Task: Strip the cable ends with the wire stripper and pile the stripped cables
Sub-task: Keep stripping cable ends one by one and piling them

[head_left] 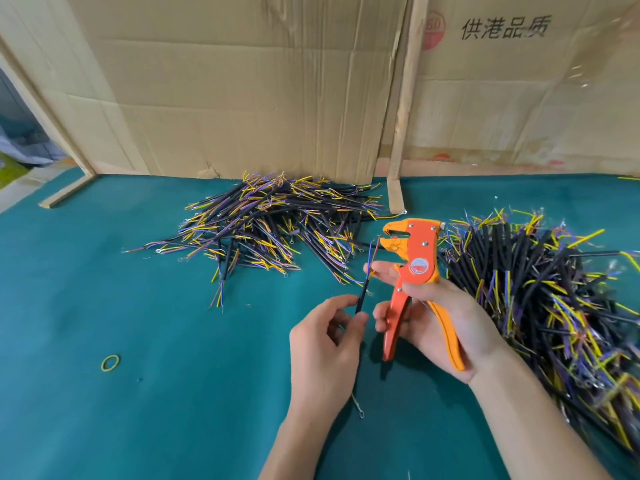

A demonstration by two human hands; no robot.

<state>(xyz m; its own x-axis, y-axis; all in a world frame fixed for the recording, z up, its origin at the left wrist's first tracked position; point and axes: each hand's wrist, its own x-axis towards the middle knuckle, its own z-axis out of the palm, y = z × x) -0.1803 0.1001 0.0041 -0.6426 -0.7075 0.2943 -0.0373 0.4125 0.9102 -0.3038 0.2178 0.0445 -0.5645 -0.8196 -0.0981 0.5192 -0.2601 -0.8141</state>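
Head view: one cable between two hands, stripper beside it

The head view looks down on a teal felt table top. The left hand pinches a short black cable between thumb and fingers, so the grip is narrow and closed around the black sheath. The cable stands tilted, and its thin coloured inner wires fan out at the upper end, just beside the open orange metal jaws of the tool. The right hand holds an orange wire stripper with yellow-orange handles; the fingers are curled around the handles, which stand apart, and the forefinger reaches toward the cable's wires. Whether a wire lies inside the jaws I cannot tell.

Behind the hands lies a pile of black cables with yellow and purple ends, near the brown cardboard wall. A second, bigger heap of similar cables lies at the right, touching the right wrist area. A yellow rubber band lies alone at the left.
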